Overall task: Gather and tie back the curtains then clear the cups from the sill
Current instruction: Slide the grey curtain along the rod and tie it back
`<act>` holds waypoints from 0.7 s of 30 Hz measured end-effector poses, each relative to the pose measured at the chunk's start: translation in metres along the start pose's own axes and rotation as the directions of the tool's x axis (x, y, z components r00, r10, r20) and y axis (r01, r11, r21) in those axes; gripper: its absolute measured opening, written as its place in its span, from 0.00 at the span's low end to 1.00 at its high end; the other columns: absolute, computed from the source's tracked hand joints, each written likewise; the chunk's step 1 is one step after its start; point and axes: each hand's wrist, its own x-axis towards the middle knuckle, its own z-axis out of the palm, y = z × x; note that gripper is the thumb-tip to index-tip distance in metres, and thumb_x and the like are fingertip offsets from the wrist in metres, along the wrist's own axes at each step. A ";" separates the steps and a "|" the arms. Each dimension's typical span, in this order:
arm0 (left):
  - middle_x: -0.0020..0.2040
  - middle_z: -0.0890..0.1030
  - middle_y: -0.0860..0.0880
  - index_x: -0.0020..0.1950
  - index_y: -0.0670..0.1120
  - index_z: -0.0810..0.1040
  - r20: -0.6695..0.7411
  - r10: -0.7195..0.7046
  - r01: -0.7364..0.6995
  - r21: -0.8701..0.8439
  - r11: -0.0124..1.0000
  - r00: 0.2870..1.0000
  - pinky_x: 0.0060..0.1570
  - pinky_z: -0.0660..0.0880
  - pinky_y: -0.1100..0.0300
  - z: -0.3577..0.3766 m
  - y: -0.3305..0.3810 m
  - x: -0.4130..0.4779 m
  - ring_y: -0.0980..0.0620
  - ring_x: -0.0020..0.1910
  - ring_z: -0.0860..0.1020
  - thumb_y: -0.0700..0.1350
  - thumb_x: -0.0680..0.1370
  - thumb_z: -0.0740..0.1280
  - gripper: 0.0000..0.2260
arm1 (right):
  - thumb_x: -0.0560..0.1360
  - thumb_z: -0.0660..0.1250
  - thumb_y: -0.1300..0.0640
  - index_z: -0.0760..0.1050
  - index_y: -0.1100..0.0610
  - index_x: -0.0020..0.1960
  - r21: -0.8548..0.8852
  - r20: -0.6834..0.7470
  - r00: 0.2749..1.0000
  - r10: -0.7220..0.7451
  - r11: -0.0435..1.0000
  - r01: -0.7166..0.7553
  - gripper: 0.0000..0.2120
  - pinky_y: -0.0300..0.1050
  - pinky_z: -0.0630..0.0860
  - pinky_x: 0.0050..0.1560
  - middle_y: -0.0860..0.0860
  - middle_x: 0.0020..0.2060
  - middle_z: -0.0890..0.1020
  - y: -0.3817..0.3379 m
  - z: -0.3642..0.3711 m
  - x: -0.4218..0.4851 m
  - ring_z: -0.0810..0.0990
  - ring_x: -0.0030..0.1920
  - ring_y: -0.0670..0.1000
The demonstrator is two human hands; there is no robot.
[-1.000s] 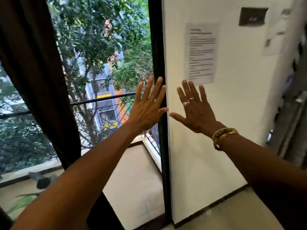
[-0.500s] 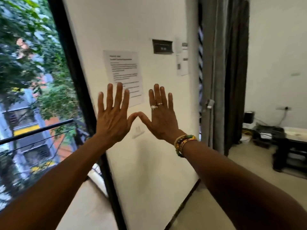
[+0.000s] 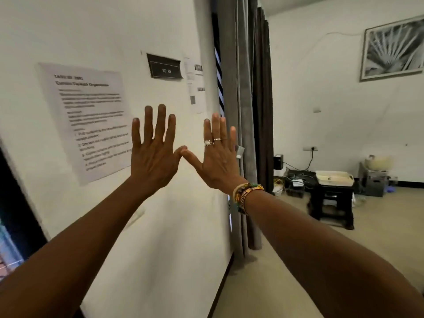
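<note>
My left hand (image 3: 154, 152) and my right hand (image 3: 218, 157) are raised side by side in front of a white wall, fingers spread, thumb tips touching. Neither holds anything. The right hand wears two rings and beaded bracelets at the wrist. Just right of my right hand, grey and dark curtains (image 3: 249, 111) hang straight to the floor past the wall's end, ungathered. No cups or sill are in view.
A printed sheet (image 3: 91, 120), a dark nameplate (image 3: 165, 70) and small notices are fixed to the wall. A black stool with a cream tray (image 3: 333, 180) stands on the floor at right, beside cables and boxes. A framed picture (image 3: 393, 49) hangs high on the far wall.
The view has swung right, from the window and dark curtain to the wall and the room beyond. My hands stay raised and open; the thumbs have come together.
</note>
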 end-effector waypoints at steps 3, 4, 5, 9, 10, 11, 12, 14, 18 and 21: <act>0.81 0.41 0.41 0.81 0.44 0.43 -0.005 0.031 -0.031 -0.030 0.999 1.000 0.76 0.44 0.38 0.034 0.026 0.020 0.38 0.79 0.40 0.62 0.83 0.47 0.34 | 0.77 0.45 0.28 0.42 0.60 0.81 -0.041 0.004 1.000 0.015 0.999 -0.015 0.46 0.63 0.40 0.77 0.58 0.80 0.41 0.034 0.016 0.006 0.37 0.79 0.58; 0.81 0.41 0.41 0.81 0.44 0.43 -0.007 0.052 -0.052 -0.039 0.998 0.999 0.76 0.44 0.37 0.048 0.036 0.027 0.38 0.79 0.40 0.62 0.83 0.49 0.34 | 0.77 0.44 0.28 0.43 0.60 0.81 -0.053 -0.001 1.000 0.014 0.999 -0.014 0.46 0.62 0.40 0.77 0.58 0.80 0.41 0.048 0.022 0.009 0.38 0.80 0.58; 0.81 0.42 0.41 0.81 0.43 0.44 -0.006 0.065 -0.065 -0.045 0.997 0.998 0.76 0.45 0.37 0.061 0.046 0.035 0.38 0.79 0.41 0.61 0.83 0.50 0.34 | 0.77 0.45 0.28 0.43 0.61 0.81 -0.064 -0.005 1.000 0.010 0.998 -0.010 0.46 0.62 0.40 0.78 0.58 0.80 0.42 0.062 0.028 0.012 0.39 0.80 0.58; 0.81 0.42 0.41 0.81 0.43 0.44 -0.007 0.086 -0.086 -0.075 0.993 0.996 0.76 0.45 0.37 0.117 0.088 0.075 0.38 0.79 0.41 0.62 0.83 0.45 0.33 | 0.77 0.45 0.28 0.44 0.61 0.81 -0.105 0.002 1.000 -0.008 0.994 0.008 0.47 0.62 0.40 0.78 0.59 0.80 0.43 0.128 0.051 0.036 0.40 0.80 0.58; 0.81 0.42 0.41 0.81 0.44 0.44 -0.007 0.090 -0.090 -0.073 0.993 0.996 0.76 0.45 0.37 0.130 0.100 0.086 0.38 0.79 0.41 0.63 0.82 0.43 0.33 | 0.76 0.45 0.27 0.43 0.61 0.81 -0.109 0.002 1.000 -0.003 0.994 0.004 0.47 0.62 0.40 0.78 0.58 0.80 0.42 0.145 0.057 0.043 0.39 0.80 0.58; 0.81 0.42 0.41 0.81 0.44 0.44 -0.011 0.088 -0.088 -0.075 0.993 0.996 0.76 0.45 0.37 0.140 0.110 0.097 0.39 0.79 0.41 0.64 0.82 0.42 0.34 | 0.76 0.44 0.27 0.42 0.60 0.81 -0.106 -0.002 1.000 -0.005 0.994 0.005 0.46 0.61 0.40 0.78 0.58 0.80 0.41 0.160 0.061 0.050 0.38 0.80 0.57; 0.81 0.42 0.41 0.81 0.44 0.44 -0.012 0.084 -0.084 -0.079 0.993 0.996 0.76 0.45 0.37 0.152 0.123 0.110 0.39 0.79 0.41 0.64 0.81 0.42 0.34 | 0.76 0.43 0.27 0.42 0.60 0.81 -0.101 -0.002 1.000 -0.011 0.995 0.011 0.46 0.61 0.40 0.78 0.57 0.80 0.41 0.179 0.066 0.058 0.38 0.80 0.57; 0.81 0.43 0.41 0.81 0.44 0.45 -0.014 0.083 -0.084 -0.091 0.992 0.996 0.76 0.44 0.38 0.174 0.145 0.135 0.39 0.79 0.41 0.65 0.81 0.41 0.35 | 0.76 0.41 0.27 0.41 0.60 0.81 -0.109 0.005 1.000 -0.020 0.994 0.020 0.47 0.61 0.40 0.78 0.57 0.80 0.41 0.216 0.074 0.076 0.38 0.80 0.56; 0.81 0.43 0.41 0.81 0.44 0.45 -0.009 0.107 -0.107 -0.065 0.992 0.994 0.76 0.45 0.37 0.218 0.180 0.181 0.38 0.79 0.42 0.68 0.78 0.35 0.38 | 0.72 0.36 0.24 0.40 0.59 0.80 -0.133 0.044 0.999 -0.018 0.991 0.024 0.50 0.60 0.37 0.78 0.57 0.80 0.40 0.286 0.089 0.108 0.37 0.79 0.57; 0.81 0.43 0.41 0.81 0.44 0.45 -0.001 0.091 -0.091 -0.051 0.995 0.996 0.76 0.44 0.38 0.249 0.207 0.210 0.38 0.79 0.41 0.68 0.78 0.36 0.39 | 0.70 0.32 0.23 0.39 0.60 0.80 -0.131 0.065 0.998 -0.003 0.991 0.012 0.52 0.58 0.34 0.77 0.57 0.80 0.38 0.332 0.104 0.127 0.35 0.79 0.56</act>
